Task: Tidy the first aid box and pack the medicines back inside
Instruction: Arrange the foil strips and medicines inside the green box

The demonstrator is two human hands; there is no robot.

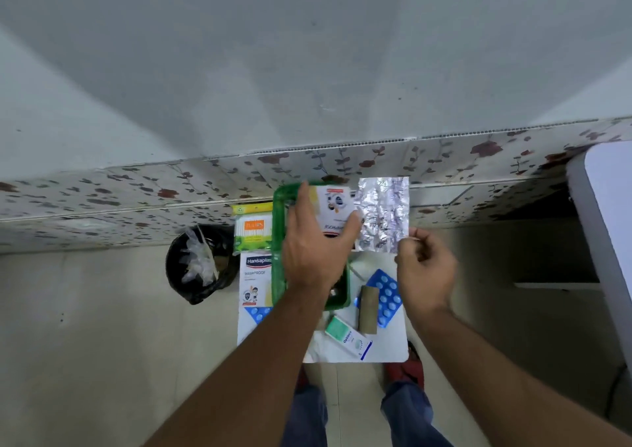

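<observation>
From my end it's pretty cluttered around both hands. Left of my left hand (313, 248) there's a yellow-green pack of cotton buds (252, 231), and just below that a white Hansaplast plaster box (255, 277), with a black-lined bin (201, 263) further out. Under my right hand (425, 272) sit a blue blister strip of white pills (388, 296), a brown cardboard tube (368, 309) and a small green-and-white carton (347, 335), all on a small white table (393, 347).

My left hand is reaching forward over the see-through green plastic first aid box (280, 234), fingers wrapped round a white plaster box (333, 209) held above it. My right hand is pinching the lower corner of a crinkly silver foil strip (383, 214), thumb and fingers closed tight on it.

My left forearm covers most of the green box, so I can't really tell what's inside. A second blue strip (258, 313) pokes out at my left wrist, mostly cut off.
</observation>
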